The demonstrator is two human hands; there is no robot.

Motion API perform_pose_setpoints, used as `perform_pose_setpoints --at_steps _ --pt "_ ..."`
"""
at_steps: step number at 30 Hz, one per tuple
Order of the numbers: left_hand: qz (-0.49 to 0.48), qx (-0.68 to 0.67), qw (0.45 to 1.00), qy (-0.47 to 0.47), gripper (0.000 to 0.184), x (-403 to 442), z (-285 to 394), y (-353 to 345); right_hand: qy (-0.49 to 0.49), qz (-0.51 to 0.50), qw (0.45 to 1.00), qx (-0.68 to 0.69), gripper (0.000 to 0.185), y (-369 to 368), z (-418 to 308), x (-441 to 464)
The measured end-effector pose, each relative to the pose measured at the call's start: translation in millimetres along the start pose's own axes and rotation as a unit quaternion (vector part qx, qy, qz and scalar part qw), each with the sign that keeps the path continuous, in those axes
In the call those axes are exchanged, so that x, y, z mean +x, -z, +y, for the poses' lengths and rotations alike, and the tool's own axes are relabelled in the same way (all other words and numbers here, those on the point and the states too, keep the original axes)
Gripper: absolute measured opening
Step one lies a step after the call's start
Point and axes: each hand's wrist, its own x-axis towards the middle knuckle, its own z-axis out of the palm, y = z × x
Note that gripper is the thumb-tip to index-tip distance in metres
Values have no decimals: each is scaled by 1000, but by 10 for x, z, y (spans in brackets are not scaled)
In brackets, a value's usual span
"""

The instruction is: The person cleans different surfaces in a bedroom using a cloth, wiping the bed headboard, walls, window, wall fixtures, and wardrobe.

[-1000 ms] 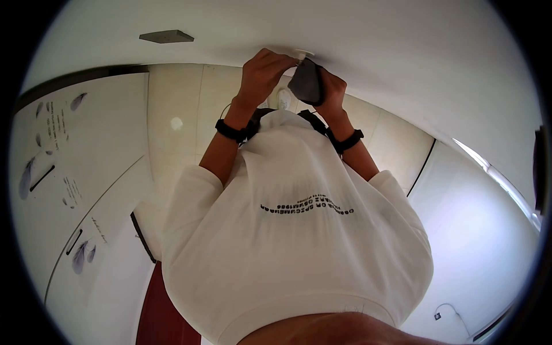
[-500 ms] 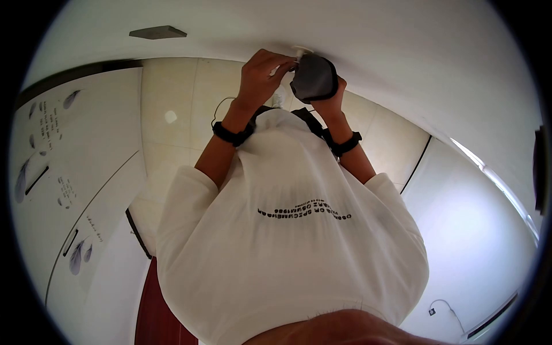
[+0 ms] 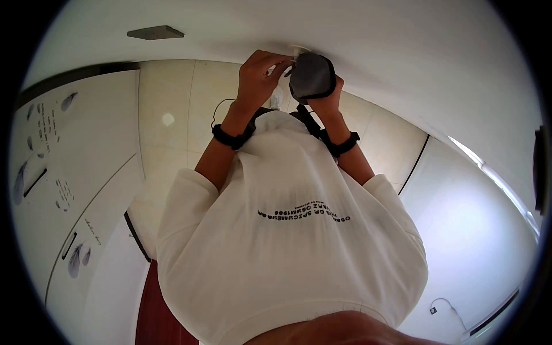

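Near the wall at the top of the head view, my right hand [image 3: 326,99] grips a grey rounded fabric piece with black edging [image 3: 311,77]; its exact kind I cannot make out. The fingers of that hand are partly hidden behind the fabric. A white fitting [image 3: 298,50], like a wall hook, sits on the wall right behind the grey piece. My left hand [image 3: 257,77] is closed in a pinch, thumb and forefinger together at the left edge of the piece, beside the fitting. Something small and dark shows at those fingertips, too small to name.
White wall [image 3: 402,63] rises directly in front. On the left stands a white cabinet [image 3: 86,126] with feather prints and dark handles. Beige tiles [image 3: 167,92] cover the floor. A grey wall plate [image 3: 155,33] is at upper left, a dark red surface [image 3: 164,310] at lower left.
Both hands and the grey fabric piece have shifted very slightly left in view, along with the surroundings. The pinch and the grip stay the same.
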Motion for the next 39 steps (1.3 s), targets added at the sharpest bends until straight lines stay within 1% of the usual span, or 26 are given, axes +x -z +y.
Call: perform_pose_setpoints --at_steps 6,8,11,15,17,18,20,22,23,25,26,28,29,31,32,34,35,36,38,39 --pt "15 -1 999 -30 12 -9 -98 -30 -10 11 1000 -1 46 -22 15 -27" --pt "2 20 998 -55 17 -17 -102 -26 -10 12 1000 -2 46 -14 3 -35" --pt "28 16 998 -60 14 -7 -110 -48 5 34 999 -7 46 -23 11 -43" --pt "26 28 997 -74 14 -12 -67 -29 8 50 998 -31 46 -35 144 -111" --pt "35 42 993 -109 14 11 -60 -19 6 55 998 -36 46 -36 158 -98" --pt "34 42 993 -109 14 8 -60 -28 9 58 998 -37 46 -27 164 -95" --pt "25 50 992 -115 18 -9 -70 -26 10 63 997 -37 46 -16 171 -94" --pt "27 53 991 -123 17 -6 -74 -28 22 17 999 -17 51 62 211 -82" --pt "30 54 990 -130 17 10 -66 -48 21 22 999 -17 51 137 246 -67" --pt "22 55 991 -123 16 10 -64 -40 13 -44 998 -31 65 253 241 -37" --pt "18 56 992 -113 16 9 -67 -35 12 -40 999 -31 65 299 195 -35" --pt "13 61 990 -126 15 17 -109 -22 22 -159 984 -74 77 415 38 -59" --pt "11 66 988 -137 15 17 -109 -31 18 -153 985 -73 77 488 -13 -81" --pt "12 62 989 -136 15 15 -90 -40 -106 -308 945 -38 78 614 -69 -130" --pt "20 58 989 -133 15 21 -84 -43 -109 -300 947 -37 78 662 -39 -161" --pt "18 63 989 -132 14 18 -102 -42 -62 -429 901 -32 78 721 -11 -201" --pt "25 71 989 -126 14 21 -105 -44 -66 -433 899 -4 72 735 -42 -223" --pt "19 71 989 -130 14 15 -89 -72 -67 -426 902 -3 72 785 -61 -208" --pt "11 70 992 -105 15 4 -50 -68 -194 -454 863 108 60 808 -111 -159" --pt "6 70 992 -109 15 6 -44 -72 -168 -391 899 105 44 746 -23 -207"
